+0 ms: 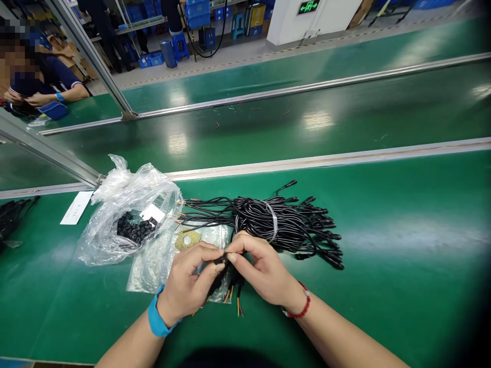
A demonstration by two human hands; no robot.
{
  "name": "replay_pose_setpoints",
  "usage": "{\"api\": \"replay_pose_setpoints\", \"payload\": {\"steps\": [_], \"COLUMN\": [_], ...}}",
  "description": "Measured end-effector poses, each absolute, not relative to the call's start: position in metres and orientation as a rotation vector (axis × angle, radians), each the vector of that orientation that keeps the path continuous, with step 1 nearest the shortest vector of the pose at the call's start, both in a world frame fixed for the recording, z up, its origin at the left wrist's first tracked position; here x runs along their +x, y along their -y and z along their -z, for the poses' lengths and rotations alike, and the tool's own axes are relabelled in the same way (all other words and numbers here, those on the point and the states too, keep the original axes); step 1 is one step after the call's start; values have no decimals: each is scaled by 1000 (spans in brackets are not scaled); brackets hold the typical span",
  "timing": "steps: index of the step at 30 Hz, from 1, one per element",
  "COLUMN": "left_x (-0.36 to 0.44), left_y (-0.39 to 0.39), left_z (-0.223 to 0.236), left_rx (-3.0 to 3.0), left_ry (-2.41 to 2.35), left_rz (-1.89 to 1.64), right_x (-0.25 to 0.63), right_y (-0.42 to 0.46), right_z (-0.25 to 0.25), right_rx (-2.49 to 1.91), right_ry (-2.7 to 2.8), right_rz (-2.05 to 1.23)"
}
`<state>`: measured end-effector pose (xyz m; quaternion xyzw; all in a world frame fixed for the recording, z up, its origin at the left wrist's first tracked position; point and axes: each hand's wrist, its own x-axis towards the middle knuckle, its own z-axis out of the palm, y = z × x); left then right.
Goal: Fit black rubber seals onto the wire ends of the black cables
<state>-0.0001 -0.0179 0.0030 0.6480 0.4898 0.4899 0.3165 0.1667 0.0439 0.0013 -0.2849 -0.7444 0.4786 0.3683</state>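
My left hand [190, 283] and my right hand [261, 268] meet low in the middle of the head view, both pinched on the end of a black cable [224, 278] with bared coloured wires hanging below. Fingertips of both hands touch at a small black part I cannot make out clearly. Just behind my hands lies a bundle of black cables [284, 222] tied with a white band, plugs pointing right. To the left sits a clear plastic bag [126, 214] holding several small black parts. A flat clear bag with a yellowish ring [187, 240] lies under my hands.
The work surface is a green bench [383, 255] with metal rails and a conveyor belt behind it. A white paper slip [76, 207] lies at the left, more black cables [11, 214] at the far left edge. Another person sits at the upper left.
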Motion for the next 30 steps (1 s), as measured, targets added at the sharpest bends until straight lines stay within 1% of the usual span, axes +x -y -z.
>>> {"api": "replay_pose_setpoints", "payload": {"steps": [3, 6, 11, 18, 23, 30], "left_x": [0, 1, 2, 3, 0, -7], "left_y": [18, 20, 20, 17, 14, 15], "left_z": [-1, 3, 9, 6, -1, -4], "left_rx": [1675, 1521, 1398, 1584, 1750, 1771], "left_ry": [-1355, -1391, -1329, -1312, -1452, -1508], "left_rz": [-1293, -1272, -1277, -1301, -1150, -1051], "right_x": [165, 164, 164, 165, 162, 162], "right_y": [-42, -40, -38, -42, -42, -38], "right_z": [1, 1, -2, -1, 3, 4], "right_rx": [-733, -731, -726, -728, -720, -806], "right_ry": [1876, 1877, 1924, 2030, 2128, 2067], "right_rz": [-1229, -1160, -1073, -1019, -936, -994]}}
